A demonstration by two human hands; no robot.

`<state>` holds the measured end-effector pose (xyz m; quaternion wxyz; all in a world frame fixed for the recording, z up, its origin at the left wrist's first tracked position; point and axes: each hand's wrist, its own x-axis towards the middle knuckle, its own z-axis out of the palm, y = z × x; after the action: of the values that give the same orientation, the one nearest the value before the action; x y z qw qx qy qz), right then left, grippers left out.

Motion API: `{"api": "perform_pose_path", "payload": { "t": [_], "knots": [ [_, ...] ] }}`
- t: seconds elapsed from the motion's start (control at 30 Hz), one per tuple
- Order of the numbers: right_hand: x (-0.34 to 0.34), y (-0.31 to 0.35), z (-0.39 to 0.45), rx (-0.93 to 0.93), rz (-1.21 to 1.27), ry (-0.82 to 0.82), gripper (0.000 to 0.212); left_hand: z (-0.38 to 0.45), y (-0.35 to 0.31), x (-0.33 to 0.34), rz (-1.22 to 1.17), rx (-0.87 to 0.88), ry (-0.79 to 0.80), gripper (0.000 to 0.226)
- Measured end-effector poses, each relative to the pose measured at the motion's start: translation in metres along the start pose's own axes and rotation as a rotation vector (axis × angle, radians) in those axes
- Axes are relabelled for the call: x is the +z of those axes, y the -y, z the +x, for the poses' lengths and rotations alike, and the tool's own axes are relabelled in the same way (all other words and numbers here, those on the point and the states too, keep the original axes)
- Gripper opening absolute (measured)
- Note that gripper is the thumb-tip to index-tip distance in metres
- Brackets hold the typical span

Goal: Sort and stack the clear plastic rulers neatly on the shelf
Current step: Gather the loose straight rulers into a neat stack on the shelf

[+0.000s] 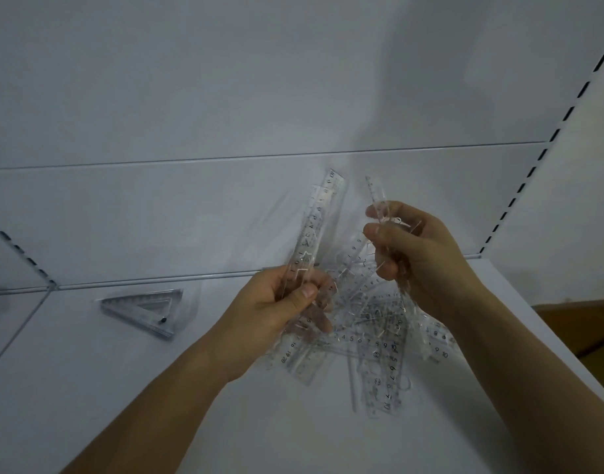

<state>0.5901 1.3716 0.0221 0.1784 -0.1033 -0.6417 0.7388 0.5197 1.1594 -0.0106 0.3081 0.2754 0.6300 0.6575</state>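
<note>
A: What does the left hand (pixel 286 302) hold?

B: It grips a small bundle of straight rulers (pixel 316 230). The thumb lies across them and the fingers curl behind. The rulers stand almost upright, tilted a little to the right, and their tops rise in front of the back panel (pixel 225 97).

A: And the right hand (pixel 413 254)?

B: It pinches another ruler (pixel 377 196), which we see nearly on its edge. Thumb and fingers are closed around it. How many pieces are in this hand I cannot tell, because the plastic is clear and a bit blurred.

A: Where are the other rulers?

B: They lie in a loose pile (pixel 372 340) on the shelf (pixel 122 388), below and between both hands. They cross each other in many directions, and some numbers are readable on them.

A: Is something already sorted?

B: To the left, well apart from the pile, a stack of triangles (pixel 146 311) lies flat near the back edge of the shelf.

A: What is at the right?

B: A slotted upright (pixel 546 145) runs along the corner.
</note>
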Motion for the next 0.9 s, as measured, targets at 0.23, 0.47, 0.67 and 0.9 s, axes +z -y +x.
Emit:
{"api": "perform_pose_path", "payload": {
  "t": [0.23, 0.47, 0.67, 0.9],
  "knots": [
    [-0.003, 0.005, 0.001, 0.082, 0.191, 0.043, 0.02, 0.003, 0.001, 0.0, 0.06, -0.007, -0.153, 0.02],
    [-0.005, 0.005, 0.002, 0.104, 0.219, 0.15, 0.03, 0.001, 0.0, -0.002, 0.004, -0.006, -0.031, 0.061],
    [-0.002, 0.004, 0.0, 0.045, 0.141, 0.126, 0.024, 0.001, 0.005, 0.005, 0.056, 0.063, 0.039, 0.034],
    [0.014, -0.003, -0.007, -0.017, 0.052, -0.022, 0.032, -0.005, 0.008, 0.006, 0.543, 0.144, 0.063, 0.047]
  ]
}}
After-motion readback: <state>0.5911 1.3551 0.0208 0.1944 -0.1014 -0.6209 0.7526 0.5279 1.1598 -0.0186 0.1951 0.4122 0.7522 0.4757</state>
